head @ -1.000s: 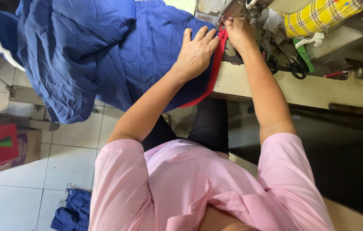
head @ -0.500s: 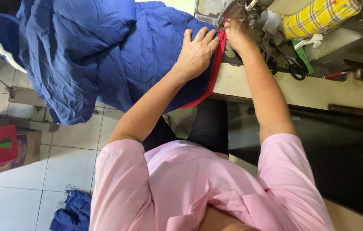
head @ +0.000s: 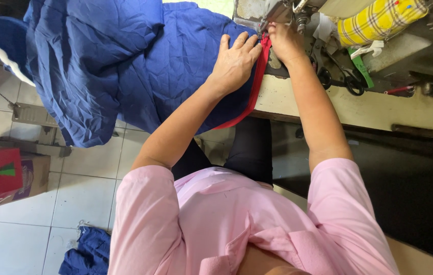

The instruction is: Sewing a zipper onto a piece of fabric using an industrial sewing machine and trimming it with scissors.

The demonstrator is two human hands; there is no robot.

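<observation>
Quilted blue fabric point(head: 124, 66) (red edging point(head: 257, 76)).

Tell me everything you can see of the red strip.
The red strip is a narrow band of bright red cloth along the edge of the blue quilt. It runs from the sewing machine over the table's edge and hangs below it. The left hand lies flat beside it on the quilt; the right hand presses its upper end by the needle.
</observation>
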